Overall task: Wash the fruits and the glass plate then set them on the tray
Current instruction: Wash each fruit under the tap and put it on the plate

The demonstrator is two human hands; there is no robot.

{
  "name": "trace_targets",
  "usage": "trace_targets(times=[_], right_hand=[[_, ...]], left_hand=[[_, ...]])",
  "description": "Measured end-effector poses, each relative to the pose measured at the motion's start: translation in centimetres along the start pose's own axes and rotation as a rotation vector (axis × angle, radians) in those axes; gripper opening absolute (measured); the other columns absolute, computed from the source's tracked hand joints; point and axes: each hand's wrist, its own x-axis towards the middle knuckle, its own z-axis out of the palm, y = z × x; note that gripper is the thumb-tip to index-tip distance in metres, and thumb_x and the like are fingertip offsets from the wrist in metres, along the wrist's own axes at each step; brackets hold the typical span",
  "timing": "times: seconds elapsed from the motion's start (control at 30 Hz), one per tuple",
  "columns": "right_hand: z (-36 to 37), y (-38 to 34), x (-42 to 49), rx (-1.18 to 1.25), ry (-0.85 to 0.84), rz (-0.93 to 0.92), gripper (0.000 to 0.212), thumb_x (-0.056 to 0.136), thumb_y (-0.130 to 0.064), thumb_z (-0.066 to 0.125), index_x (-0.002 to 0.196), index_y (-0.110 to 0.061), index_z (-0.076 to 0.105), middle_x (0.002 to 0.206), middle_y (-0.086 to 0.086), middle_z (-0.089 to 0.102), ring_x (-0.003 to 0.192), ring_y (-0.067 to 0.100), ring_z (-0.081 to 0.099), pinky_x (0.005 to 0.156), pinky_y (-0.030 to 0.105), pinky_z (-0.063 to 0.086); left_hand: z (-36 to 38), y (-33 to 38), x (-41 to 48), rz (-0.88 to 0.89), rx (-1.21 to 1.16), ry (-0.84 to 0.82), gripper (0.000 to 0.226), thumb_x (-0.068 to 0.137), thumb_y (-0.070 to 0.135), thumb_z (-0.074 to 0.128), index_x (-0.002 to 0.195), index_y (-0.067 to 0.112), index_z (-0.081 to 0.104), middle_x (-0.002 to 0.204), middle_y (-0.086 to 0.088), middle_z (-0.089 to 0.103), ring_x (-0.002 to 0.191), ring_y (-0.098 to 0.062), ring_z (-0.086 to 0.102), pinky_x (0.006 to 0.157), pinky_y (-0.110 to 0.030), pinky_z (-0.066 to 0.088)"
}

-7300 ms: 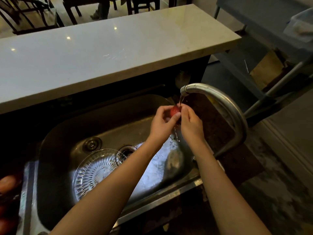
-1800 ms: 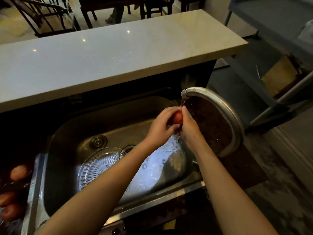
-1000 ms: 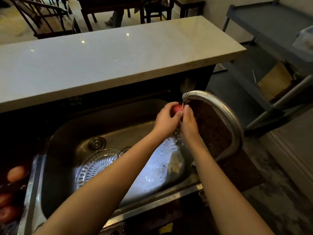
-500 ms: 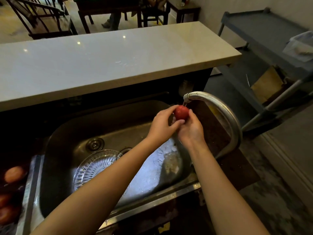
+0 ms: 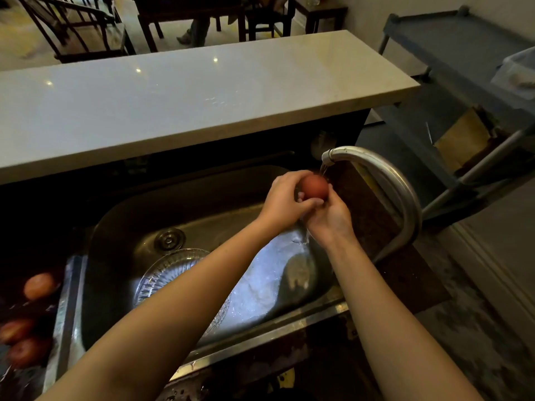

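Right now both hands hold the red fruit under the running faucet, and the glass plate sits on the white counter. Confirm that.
Wrong on one count: the glass plate lies in the sink, not on the white counter; the head view shows it. The rest holds: left hand and right hand hold the red fruit under the running faucet.

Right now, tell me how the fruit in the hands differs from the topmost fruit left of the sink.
The held fruit is gripped by the left hand and right hand; the topmost left fruit lies untouched. The held fruit sits under the running faucet above the sink; the other lies outside its rim. The held one looks deeper red, the other paler orange. Both are round.
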Motion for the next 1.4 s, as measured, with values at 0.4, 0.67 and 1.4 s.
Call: trace_targets(times=[0.4, 0.67, 1.4], right_hand=[[0.2, 0.6, -0.6, -0.773, 0.172, -0.252, 0.025, 0.096, -0.042, 0.041, 0.1, -0.023, 0.057, 0.101, 0.009, 0.061, 0.096, 0.025, 0.063, 0.084, 0.041, 0.055], [-2.1, 3.2, 1.1, -1.135, 0.336, 0.02, 0.03, 0.096, -0.027, 0.042, 0.103, -0.004, 0.061, 0.098, 0.019, 0.066, 0.087, 0.029, 0.066, 0.081, 0.04, 0.056], [-8.8, 11.5, -0.7, -2.152, -0.069, 0.28, 0.037, 0.096, -0.024, 0.039, 0.127, -0.009, 0.051, 0.136, 0.017, 0.052, 0.123, 0.033, 0.048, 0.099, 0.034, 0.039]], left_hand=[[-0.1, -1.5, -0.8, 0.124, 0.193, 0.024, 0.052, 0.077, 0.024, 0.071, 0.125, 0.016, 0.055, 0.12, -0.005, 0.055, 0.114, -0.02, 0.05, 0.096, -0.034, 0.045], [-1.7, -5.1, -3.5, 0.331, 0.592, -0.154, 0.052, 0.081, 0.028, 0.066, 0.129, 0.014, 0.05, 0.125, -0.01, 0.054, 0.104, -0.028, 0.057, 0.077, -0.035, 0.046], [1.1, -16.1, -13.0, -0.551, 0.275, -0.444, 0.046, 0.07, 0.029, 0.077, 0.11, 0.011, 0.064, 0.11, -0.011, 0.064, 0.102, -0.026, 0.059, 0.081, -0.028, 0.045]])
